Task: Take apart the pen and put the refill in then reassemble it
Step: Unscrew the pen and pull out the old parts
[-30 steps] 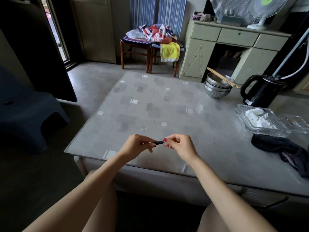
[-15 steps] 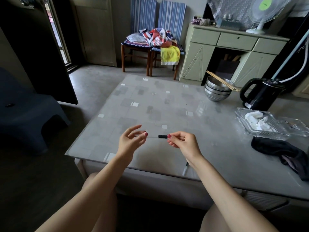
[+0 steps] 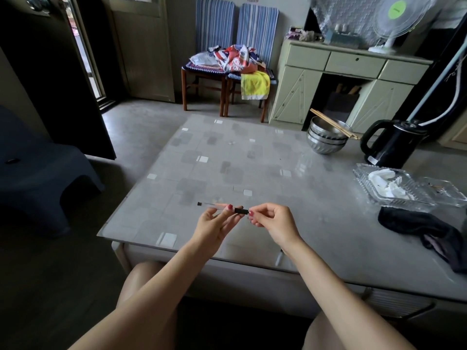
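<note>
A pen [image 3: 222, 207] with a clear barrel, a black grip section and a small black end cap lies level in the air above the near part of the table [image 3: 252, 160]. My left hand [image 3: 214, 224] holds the clear barrel between thumb and fingers, the end cap sticking out to the left. My right hand [image 3: 271, 223] pinches the black grip section at the pen's right end. Both hands hover just over the table's front edge. I cannot make out a separate refill.
Stacked steel bowls [image 3: 326, 141] with chopsticks stand at the back right, beside a black kettle [image 3: 391, 144]. Clear glass trays [image 3: 394, 188] with tissue and a dark cloth [image 3: 424, 231] sit on the right. A blue stool [image 3: 38, 170] stands left of the table.
My left hand, which had let go and opened half a second ago, has closed on the clear barrel again. Both hands have lifted a little farther over the table.
</note>
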